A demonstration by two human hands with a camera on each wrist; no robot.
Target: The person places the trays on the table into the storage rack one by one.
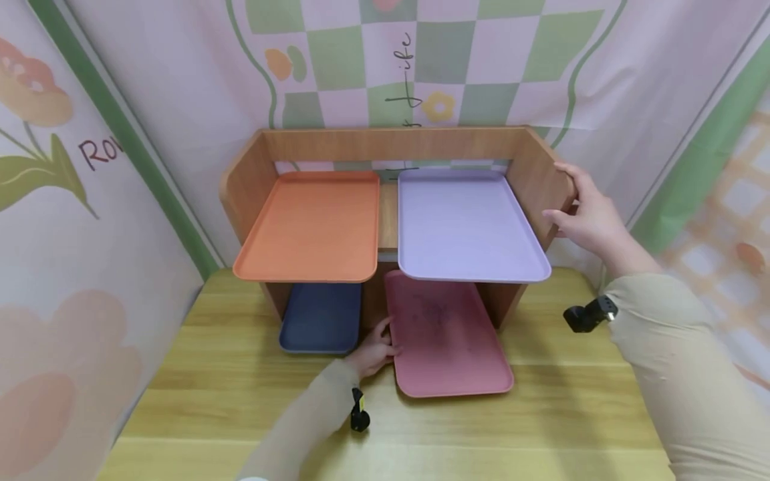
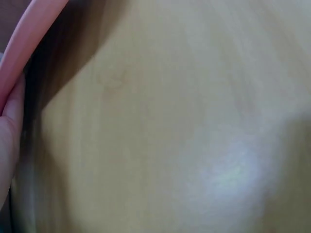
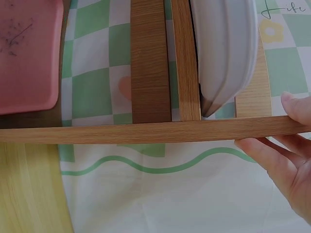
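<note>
My left hand (image 1: 374, 351) pinches the left edge of a pink tray (image 1: 451, 344), which sticks out of the lower right bay of a wooden shelf (image 1: 391, 143). In the left wrist view only part of the hand (image 2: 8, 141) shows, under the tray's rim (image 2: 26, 41). Higher up, my right hand (image 1: 592, 214) grips the front edge of the shelf's right side panel (image 1: 537, 184). The right wrist view has thumb and fingers of that hand (image 3: 286, 162) on either side of the panel (image 3: 146, 134).
An orange tray (image 1: 315, 224) and a lilac tray (image 1: 466, 224) lie side by side on the upper level, jutting forward. A dark blue tray (image 1: 321, 317) sits lower left. The shelf stands on a wood-grain table (image 1: 210, 394) before a patterned curtain (image 1: 421, 60).
</note>
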